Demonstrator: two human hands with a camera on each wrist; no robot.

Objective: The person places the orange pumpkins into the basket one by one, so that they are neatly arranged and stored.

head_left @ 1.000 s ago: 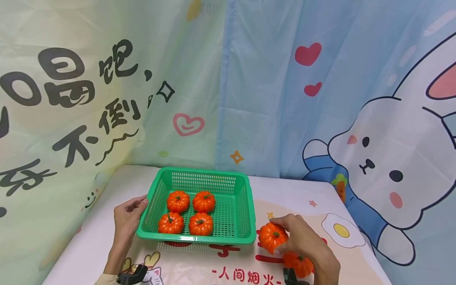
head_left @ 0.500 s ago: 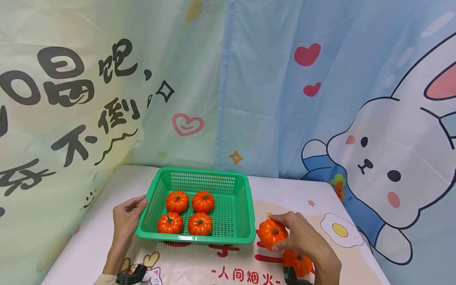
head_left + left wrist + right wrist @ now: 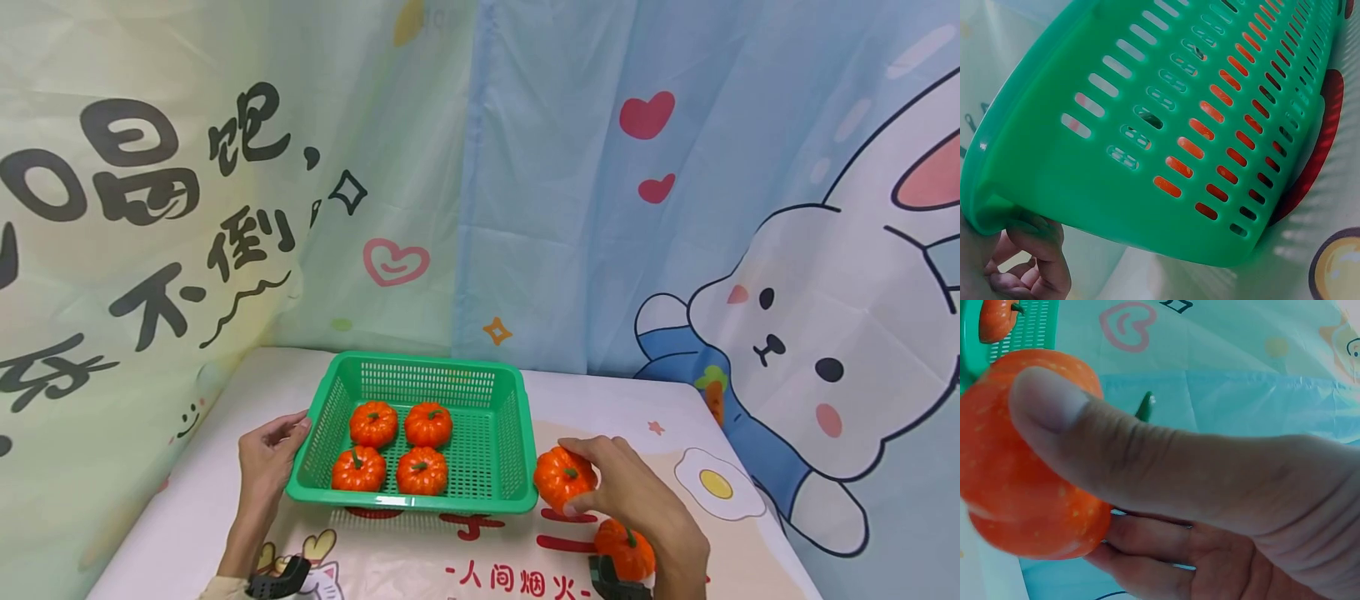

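Note:
A green plastic basket stands on the table with several small orange pumpkins grouped in its left part. My left hand grips the basket's left rim; in the left wrist view its fingers curl beneath the rim. Just off the basket's right side, my right hand holds one orange pumpkin between thumb and fingers. The thumb lies across that pumpkin's side in the right wrist view, and its green stem points away. Another pumpkin sits on the table under the right wrist, partly hidden.
A printed cloth with red lettering and a fried egg picture covers the table. Behind it hang printed curtains, close to the table's back edge. Each wrist wears a black strap.
My right hand has moved slightly left and away from me with the pumpkin, closer to the basket's right rim. The left hand and basket have stayed in place.

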